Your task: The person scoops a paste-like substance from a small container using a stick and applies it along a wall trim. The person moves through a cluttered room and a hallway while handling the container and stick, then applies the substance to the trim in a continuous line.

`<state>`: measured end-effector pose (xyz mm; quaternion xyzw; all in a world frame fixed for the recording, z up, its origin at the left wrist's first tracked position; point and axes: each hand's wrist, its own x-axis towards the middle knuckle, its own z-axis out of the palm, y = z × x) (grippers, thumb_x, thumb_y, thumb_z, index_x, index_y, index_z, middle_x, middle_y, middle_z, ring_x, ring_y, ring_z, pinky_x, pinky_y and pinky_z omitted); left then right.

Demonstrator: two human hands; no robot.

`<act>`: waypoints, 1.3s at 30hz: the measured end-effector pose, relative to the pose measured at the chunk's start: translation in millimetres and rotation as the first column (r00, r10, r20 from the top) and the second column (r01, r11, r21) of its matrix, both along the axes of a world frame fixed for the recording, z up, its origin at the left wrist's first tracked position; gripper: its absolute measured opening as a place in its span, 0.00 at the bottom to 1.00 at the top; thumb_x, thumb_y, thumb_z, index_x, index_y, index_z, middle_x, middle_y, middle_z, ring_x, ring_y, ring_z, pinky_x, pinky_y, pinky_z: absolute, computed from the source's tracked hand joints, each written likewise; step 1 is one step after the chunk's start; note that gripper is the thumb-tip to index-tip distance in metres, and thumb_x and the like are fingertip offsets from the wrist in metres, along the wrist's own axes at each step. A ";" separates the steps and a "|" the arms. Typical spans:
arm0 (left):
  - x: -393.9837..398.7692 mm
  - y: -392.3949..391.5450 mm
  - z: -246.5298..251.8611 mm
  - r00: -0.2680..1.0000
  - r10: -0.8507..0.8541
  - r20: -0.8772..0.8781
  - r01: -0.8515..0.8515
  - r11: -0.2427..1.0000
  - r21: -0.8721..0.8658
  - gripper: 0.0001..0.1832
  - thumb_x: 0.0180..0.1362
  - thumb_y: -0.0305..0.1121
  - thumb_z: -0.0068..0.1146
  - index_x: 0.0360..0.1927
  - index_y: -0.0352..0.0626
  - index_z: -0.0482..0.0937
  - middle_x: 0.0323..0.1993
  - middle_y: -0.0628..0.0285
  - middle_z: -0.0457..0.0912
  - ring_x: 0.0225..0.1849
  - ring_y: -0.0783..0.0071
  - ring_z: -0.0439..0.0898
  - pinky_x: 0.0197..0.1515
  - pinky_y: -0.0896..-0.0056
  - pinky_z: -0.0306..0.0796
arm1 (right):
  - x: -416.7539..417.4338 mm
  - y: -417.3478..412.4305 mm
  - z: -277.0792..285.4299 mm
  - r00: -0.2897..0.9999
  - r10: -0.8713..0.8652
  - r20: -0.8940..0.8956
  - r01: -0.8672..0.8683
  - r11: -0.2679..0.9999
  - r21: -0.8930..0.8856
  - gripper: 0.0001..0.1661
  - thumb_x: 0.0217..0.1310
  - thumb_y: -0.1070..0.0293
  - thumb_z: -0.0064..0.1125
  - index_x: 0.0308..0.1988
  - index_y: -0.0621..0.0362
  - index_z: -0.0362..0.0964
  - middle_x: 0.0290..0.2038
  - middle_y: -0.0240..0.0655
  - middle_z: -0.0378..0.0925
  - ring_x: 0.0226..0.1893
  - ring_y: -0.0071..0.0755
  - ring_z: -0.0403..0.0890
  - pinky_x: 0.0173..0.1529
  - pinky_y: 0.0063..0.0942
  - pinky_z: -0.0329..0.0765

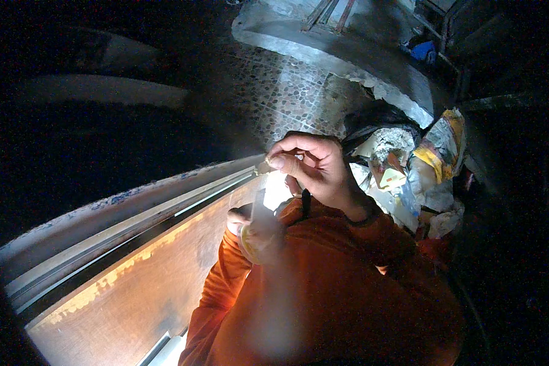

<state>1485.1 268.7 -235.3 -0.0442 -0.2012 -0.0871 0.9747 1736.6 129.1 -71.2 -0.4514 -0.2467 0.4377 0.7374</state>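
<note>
My right hand (318, 167) is raised in front of my chest, its thumb and index finger pinched on a small pale piece (261, 169) that I cannot identify. Lower and to the left, my left hand (238, 218) is partly hidden, close against my orange sleeve. It holds a round, yellowish-rimmed object (249, 244), perhaps a roll of tape or a small container; blur and glare hide its details. A bright white glare lies between the two hands.
A long wooden panel (132, 270) with a yellow-stained edge runs along the left, beside long rails (132, 233). Bags and crumpled refuse (393, 160) lie at the right. Beyond are a pebble-patterned tiled floor (283, 91) and a curved concrete ledge (347, 59). Much of the surroundings is dark.
</note>
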 end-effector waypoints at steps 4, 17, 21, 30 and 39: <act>54.9 -47.2 67.2 0.990 0.123 0.071 -0.096 0.946 -0.310 0.37 0.58 0.32 0.56 0.70 0.38 0.54 0.56 0.52 0.67 0.36 0.67 0.78 0.32 0.72 0.75 | -2.9 -12.5 -14.6 0.994 0.085 0.062 -0.076 0.988 -0.136 0.06 0.72 0.74 0.60 0.43 0.66 0.79 0.30 0.30 0.80 0.23 0.14 0.76 0.26 0.16 0.72; 45.6 -35.2 90.5 0.882 0.049 -0.470 -0.151 0.972 -0.180 0.22 0.61 0.58 0.58 0.24 0.53 0.71 0.17 0.73 0.64 0.17 0.74 0.64 0.23 0.67 0.60 | -3.1 -13.5 -15.6 0.976 -0.011 0.219 0.040 0.991 -0.129 0.10 0.68 0.65 0.65 0.42 0.60 0.82 0.30 0.30 0.84 0.23 0.18 0.78 0.29 0.24 0.78; 24.2 -25.1 21.7 0.844 0.106 -0.526 -0.114 0.993 0.018 0.31 0.58 0.46 0.60 0.58 0.41 0.62 0.54 0.58 0.62 0.54 0.64 0.62 0.57 0.69 0.59 | -8.1 -11.4 -17.8 0.971 -0.061 0.232 0.081 0.994 -0.074 0.11 0.69 0.63 0.64 0.43 0.61 0.82 0.32 0.33 0.85 0.23 0.17 0.79 0.27 0.23 0.77; 77.3 -17.9 104.4 0.603 0.407 -0.686 0.047 0.840 0.540 0.19 0.69 0.45 0.56 0.58 0.49 0.78 0.32 0.68 0.79 0.41 0.57 0.80 0.39 0.49 0.80 | 11.6 -66.0 -193.0 0.928 -0.354 0.114 0.366 0.817 -0.445 0.15 0.73 0.63 0.60 0.47 0.64 0.82 0.30 0.32 0.82 0.26 0.18 0.78 0.30 0.22 0.76; 123.1 -7.7 87.9 0.676 0.378 -0.633 0.358 0.582 0.730 0.28 0.66 0.38 0.60 0.64 0.30 0.72 0.47 0.57 0.82 0.49 0.62 0.82 0.53 0.62 0.77 | -25.0 -279.4 -423.0 0.494 -0.869 -0.015 0.808 0.466 -0.362 0.23 0.75 0.56 0.48 0.58 0.59 0.75 0.44 0.44 0.85 0.31 0.35 0.84 0.33 0.40 0.80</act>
